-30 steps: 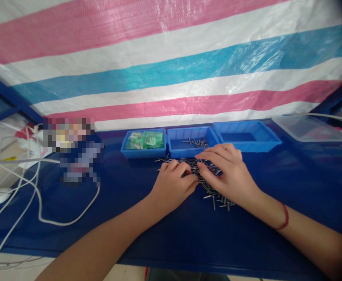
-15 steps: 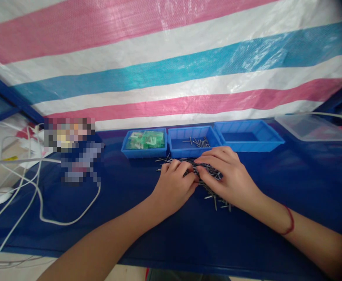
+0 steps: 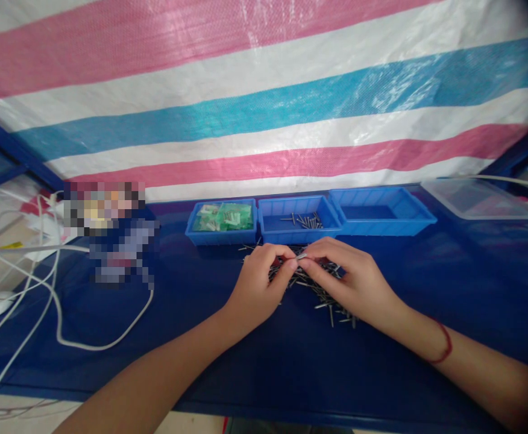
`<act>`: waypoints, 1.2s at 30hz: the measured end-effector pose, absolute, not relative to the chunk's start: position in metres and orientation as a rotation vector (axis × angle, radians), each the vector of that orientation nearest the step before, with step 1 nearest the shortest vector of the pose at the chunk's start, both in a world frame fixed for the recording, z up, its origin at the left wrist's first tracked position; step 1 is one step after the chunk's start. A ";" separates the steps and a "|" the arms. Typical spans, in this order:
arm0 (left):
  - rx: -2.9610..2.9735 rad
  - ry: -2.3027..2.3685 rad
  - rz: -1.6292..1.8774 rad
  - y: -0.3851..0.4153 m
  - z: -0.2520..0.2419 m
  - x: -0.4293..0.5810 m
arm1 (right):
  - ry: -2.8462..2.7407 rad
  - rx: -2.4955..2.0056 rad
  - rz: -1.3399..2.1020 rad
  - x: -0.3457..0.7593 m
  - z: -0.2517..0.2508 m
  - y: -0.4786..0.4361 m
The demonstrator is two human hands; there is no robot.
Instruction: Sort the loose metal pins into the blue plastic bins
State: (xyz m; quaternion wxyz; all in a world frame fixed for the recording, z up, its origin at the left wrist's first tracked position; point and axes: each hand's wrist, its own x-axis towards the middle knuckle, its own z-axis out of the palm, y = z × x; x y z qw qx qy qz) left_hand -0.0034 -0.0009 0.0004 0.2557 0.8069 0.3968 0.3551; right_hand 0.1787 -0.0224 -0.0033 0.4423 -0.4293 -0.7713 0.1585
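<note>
A pile of thin metal pins (image 3: 325, 295) lies on the blue table (image 3: 246, 355), just in front of three blue trays. My left hand (image 3: 259, 283) and my right hand (image 3: 345, 277) meet above the pile. Their fingertips pinch one small metal pin (image 3: 301, 256) between them, lifted a little off the heap. The middle blue tray (image 3: 298, 220) holds a few pins. In the left tray (image 3: 221, 222) lie green and white small parts. The right tray (image 3: 381, 211) looks empty. A red string circles my right wrist.
White cables (image 3: 56, 307) loop over the left part of the table, beside a blurred-out object (image 3: 110, 235). A clear plastic lid or box (image 3: 481, 198) sits at the far right. A striped pink, white and blue tarp (image 3: 264, 102) hangs behind the trays.
Both hands lay flat on the pin pile before. They have since risen and drawn together, fingertips now pinching a single pin.
</note>
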 end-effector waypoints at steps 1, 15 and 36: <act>2.169 1.074 0.962 -0.001 -0.001 -0.003 | -1.898 -1.079 0.430 0.178 -0.004 -0.023; 2.120 1.071 0.934 -0.002 0.000 -0.002 | -1.738 -1.102 0.551 0.175 -0.005 -0.026; 2.070 0.985 1.020 0.002 0.001 -0.005 | -1.805 -1.045 0.463 0.180 0.001 -0.025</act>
